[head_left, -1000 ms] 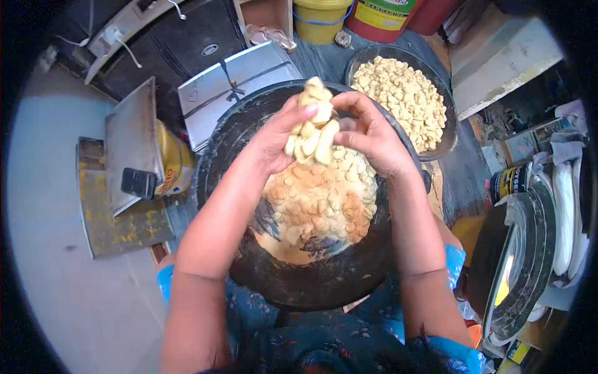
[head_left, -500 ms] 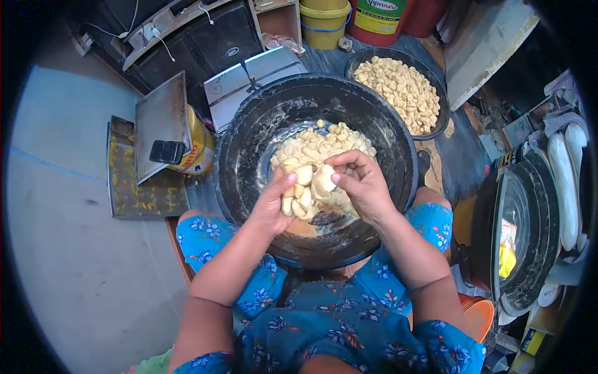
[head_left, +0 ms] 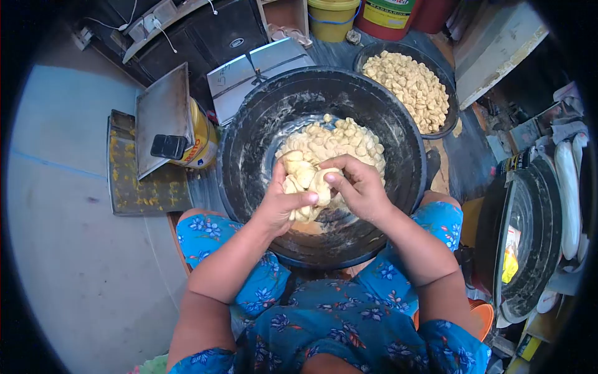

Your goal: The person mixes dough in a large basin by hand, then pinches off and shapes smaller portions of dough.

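Over the large black basin [head_left: 246,134], my left hand [head_left: 276,202] is closed around a clump of pale dough pieces [head_left: 300,169]. My right hand [head_left: 364,192] pinches one rounded dough piece [head_left: 325,186] between thumb and fingers, right against that clump. My left thumb also touches this piece. Beneath both hands, a heap of small dough lumps [head_left: 352,142] lies in the basin, partly hidden by my fingers. White flour-like smears coat the basin's inner wall.
A smaller black basin [head_left: 406,87] full of dough lumps stands back right. At left, a phone [head_left: 168,146] lies on a tray [head_left: 163,115] by a yellow tub [head_left: 202,143]. Another black tub [head_left: 529,230] is at right. Buckets [head_left: 333,22] line the back.
My right hand has brought its dough piece left against the clump, and my left thumb now reaches over it. The view has shifted slightly.
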